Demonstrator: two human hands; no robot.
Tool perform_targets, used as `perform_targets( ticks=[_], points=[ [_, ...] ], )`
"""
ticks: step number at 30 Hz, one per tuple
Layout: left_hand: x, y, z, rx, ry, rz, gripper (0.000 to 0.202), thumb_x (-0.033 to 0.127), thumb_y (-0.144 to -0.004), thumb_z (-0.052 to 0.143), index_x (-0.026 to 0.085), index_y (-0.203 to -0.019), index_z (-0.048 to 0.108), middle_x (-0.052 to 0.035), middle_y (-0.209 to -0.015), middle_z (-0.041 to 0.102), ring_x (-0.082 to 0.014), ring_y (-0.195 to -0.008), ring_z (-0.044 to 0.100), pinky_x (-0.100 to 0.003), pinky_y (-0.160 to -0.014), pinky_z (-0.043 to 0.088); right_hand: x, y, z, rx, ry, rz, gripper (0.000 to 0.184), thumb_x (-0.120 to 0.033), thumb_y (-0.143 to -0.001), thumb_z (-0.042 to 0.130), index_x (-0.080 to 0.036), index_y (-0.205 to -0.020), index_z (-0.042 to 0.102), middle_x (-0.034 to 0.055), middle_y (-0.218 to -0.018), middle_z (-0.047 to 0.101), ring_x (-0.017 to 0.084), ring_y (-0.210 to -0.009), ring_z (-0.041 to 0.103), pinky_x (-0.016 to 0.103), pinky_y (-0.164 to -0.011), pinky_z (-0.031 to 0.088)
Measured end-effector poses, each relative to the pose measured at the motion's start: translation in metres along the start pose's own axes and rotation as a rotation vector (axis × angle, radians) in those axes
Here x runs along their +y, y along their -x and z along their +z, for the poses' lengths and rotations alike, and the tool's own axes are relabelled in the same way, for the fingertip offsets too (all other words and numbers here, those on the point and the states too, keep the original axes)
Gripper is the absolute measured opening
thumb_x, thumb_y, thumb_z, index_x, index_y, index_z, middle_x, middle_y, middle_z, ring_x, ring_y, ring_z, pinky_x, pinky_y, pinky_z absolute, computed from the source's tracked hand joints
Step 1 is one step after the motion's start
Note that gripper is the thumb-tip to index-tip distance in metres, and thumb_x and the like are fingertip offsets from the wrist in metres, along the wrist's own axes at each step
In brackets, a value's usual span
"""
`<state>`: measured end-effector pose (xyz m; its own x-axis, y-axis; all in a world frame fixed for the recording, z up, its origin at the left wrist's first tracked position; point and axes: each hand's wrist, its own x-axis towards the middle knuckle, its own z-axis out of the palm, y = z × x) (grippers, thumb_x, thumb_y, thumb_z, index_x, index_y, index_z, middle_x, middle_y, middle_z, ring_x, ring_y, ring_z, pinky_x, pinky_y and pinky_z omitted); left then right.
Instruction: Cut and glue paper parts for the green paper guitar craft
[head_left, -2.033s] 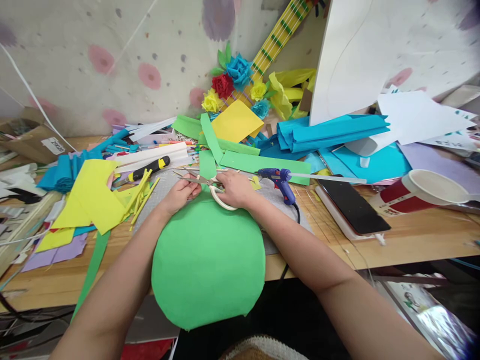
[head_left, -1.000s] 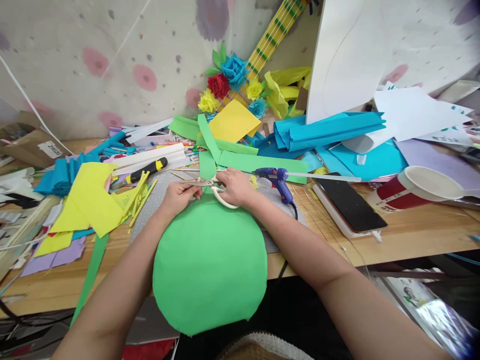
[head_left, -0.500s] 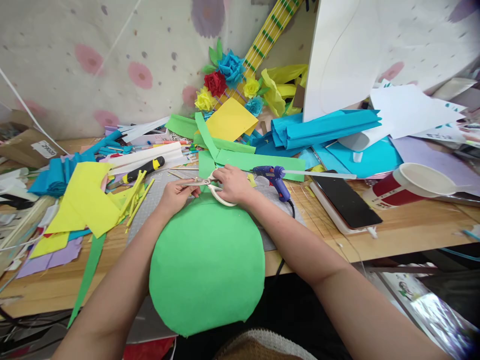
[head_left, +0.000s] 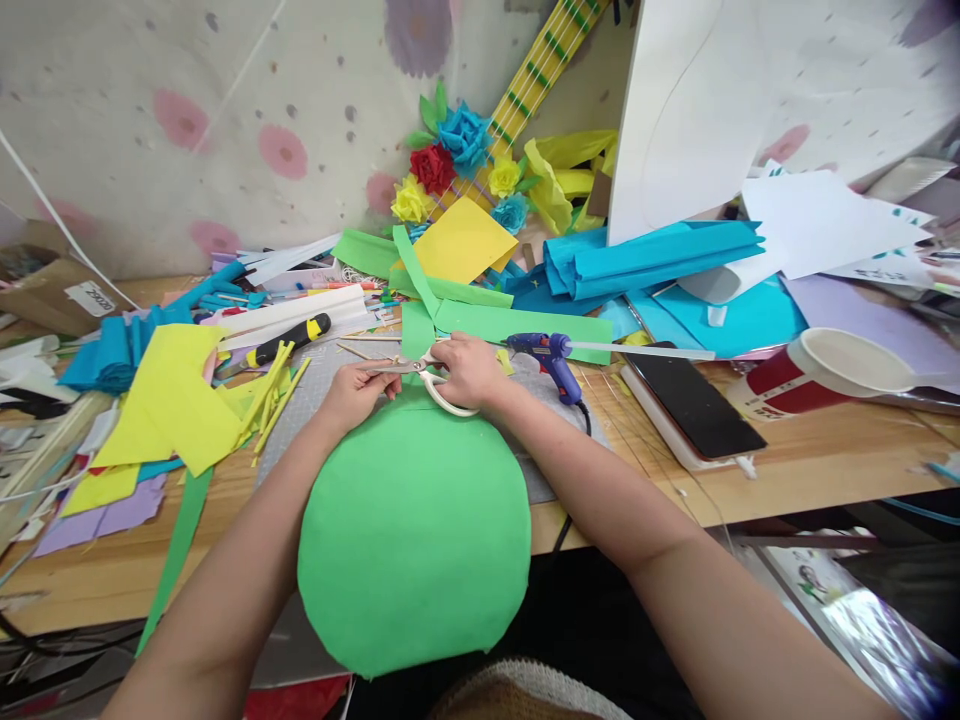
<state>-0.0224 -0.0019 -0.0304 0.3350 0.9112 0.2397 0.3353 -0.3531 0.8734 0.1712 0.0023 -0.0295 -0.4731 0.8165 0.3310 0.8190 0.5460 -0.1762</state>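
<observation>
A large round piece of green paper (head_left: 414, 530) hangs over the near table edge towards me. My left hand (head_left: 354, 388) pinches its far edge, fingers closed on the paper. My right hand (head_left: 471, 368) is wrapped round the white handles of a pair of scissors (head_left: 420, 371). The blades point left across the paper's top edge, close to my left fingertips. A narrow green strip (head_left: 417, 328) runs away from the cut, beyond the scissors.
A blue glue gun (head_left: 551, 358) lies just right of my right hand. A black phone (head_left: 694, 398) and a red paper cup (head_left: 814, 372) sit further right. Yellow paper (head_left: 176, 400) and a yellow-handled knife (head_left: 289, 338) lie left. Paper flowers (head_left: 450, 165) stand at the back.
The scissor blades, open two seconds ago, have come together over the paper's far edge. Both hands have stayed in nearly the same place; the camera has shifted slightly.
</observation>
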Motion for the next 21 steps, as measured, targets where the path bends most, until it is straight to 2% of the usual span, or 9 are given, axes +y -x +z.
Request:
perform_targets(
  ticks=[4, 8, 15, 21],
  points=[
    [-0.0009, 0.0015, 0.0007, -0.003, 0.009, -0.004, 0.022, 0.032, -0.074, 0.056, 0.014, -0.062, 0.062, -0.0017, -0.06, 0.06, -0.0098, -0.053, 0.053, -0.022, -0.054, 0.044, -0.0009, -0.0002, -0.0016, -0.031, 0.018, 0.018, 0.023, -0.037, -0.073, 0.05, -0.018, -0.079, 0.06, 0.0069, -0.078, 0.063, 0.021, -0.079, 0.051, 0.029, -0.063, 0.029],
    [0.0007, 0.001, 0.0017, 0.045, 0.062, -0.01, 0.023, 0.033, -0.073, 0.057, 0.014, -0.06, 0.061, -0.0012, -0.058, 0.058, -0.009, -0.05, 0.05, -0.022, -0.051, 0.042, -0.0014, -0.0016, -0.0036, -0.019, -0.001, -0.003, 0.025, -0.037, -0.074, 0.05, -0.017, -0.086, 0.06, 0.008, -0.085, 0.064, 0.021, -0.083, 0.05, 0.03, -0.069, 0.03],
    [0.0015, 0.0011, 0.0, -0.056, 0.118, -0.045, 0.027, 0.038, -0.075, 0.055, 0.015, -0.064, 0.063, -0.0018, -0.058, 0.058, -0.0091, -0.05, 0.048, -0.023, -0.052, 0.04, -0.0003, -0.0016, -0.001, -0.02, -0.035, -0.035, 0.029, -0.04, -0.075, 0.05, -0.017, -0.09, 0.058, 0.0077, -0.089, 0.063, 0.021, -0.084, 0.05, 0.03, -0.072, 0.03],
    [0.0017, 0.0006, -0.0006, -0.049, 0.031, 0.008, 0.03, 0.036, -0.077, 0.052, 0.015, -0.057, 0.06, -0.0015, -0.058, 0.056, -0.0087, -0.05, 0.047, -0.022, -0.052, 0.039, -0.0016, -0.0011, 0.002, -0.012, -0.016, 0.002, 0.024, -0.038, -0.075, 0.049, -0.017, -0.083, 0.06, 0.0073, -0.082, 0.063, 0.02, -0.079, 0.051, 0.028, -0.067, 0.029]
  ],
)
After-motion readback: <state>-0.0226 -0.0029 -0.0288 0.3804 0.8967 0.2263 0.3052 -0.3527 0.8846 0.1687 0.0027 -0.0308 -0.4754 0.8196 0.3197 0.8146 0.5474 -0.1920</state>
